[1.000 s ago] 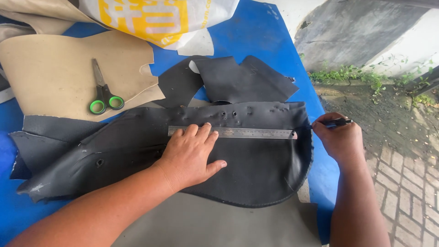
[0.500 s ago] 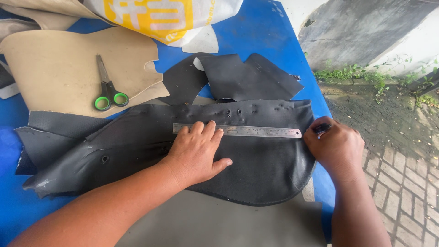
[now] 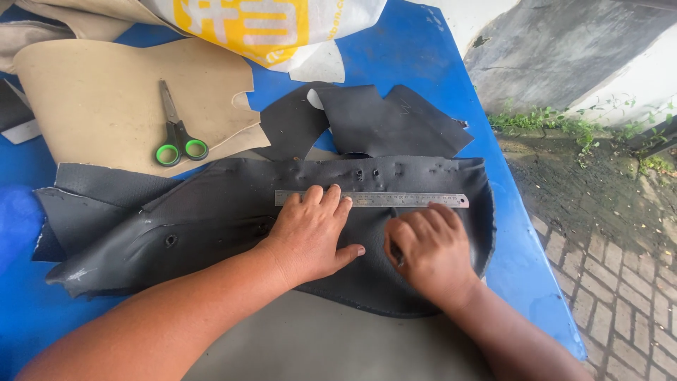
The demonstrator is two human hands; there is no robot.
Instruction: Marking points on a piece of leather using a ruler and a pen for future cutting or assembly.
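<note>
A large black leather piece with several punched holes lies across the blue table. A steel ruler rests on it, running left to right. My left hand lies flat on the leather, fingertips pressing the ruler's left part. My right hand is curled just below the ruler's right half, closed on a dark pen whose tip barely shows by the thumb.
Green-handled scissors lie on a tan sheet at the back left. A white and yellow bag sits behind. Black scraps lie beyond the ruler, a grey sheet near me. The table's right edge drops to brick paving.
My right hand has moved left from the ruler's right end to below its right half, still with the pen. My left hand and the ruler have stayed put.
</note>
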